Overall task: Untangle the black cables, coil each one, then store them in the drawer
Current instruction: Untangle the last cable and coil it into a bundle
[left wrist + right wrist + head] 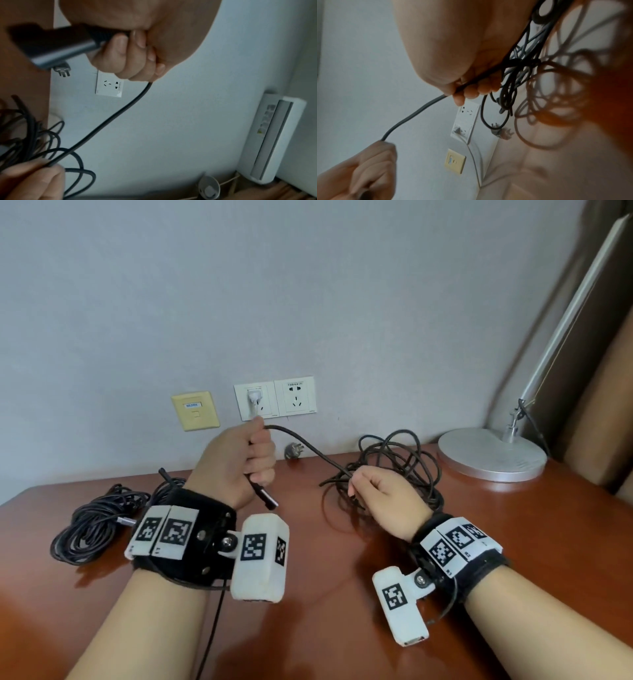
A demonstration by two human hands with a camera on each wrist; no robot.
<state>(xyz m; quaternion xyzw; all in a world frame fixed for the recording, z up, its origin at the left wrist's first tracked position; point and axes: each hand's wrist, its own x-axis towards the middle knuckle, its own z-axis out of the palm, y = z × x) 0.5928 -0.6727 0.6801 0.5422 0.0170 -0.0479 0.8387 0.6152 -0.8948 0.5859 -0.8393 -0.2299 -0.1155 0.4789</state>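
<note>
My left hand (255,455) is raised above the wooden desk (308,594) and grips the end of a black cable (308,448), whose grey connector (265,496) sticks out below the fist; the left wrist view shows that connector (60,52) up close. The cable runs right to my right hand (368,491), which pinches it (467,83) between thumb and fingertips. Behind the right hand lies a loose black tangle (404,470) on the desk. A coiled black cable (92,522) lies at the far left.
A round silver lamp base (489,455) stands at the back right. On the wall are white sockets (294,397), one with a white plug (254,397), and a yellow data outlet (196,410). A grey plug (295,448) rests at the desk's back edge.
</note>
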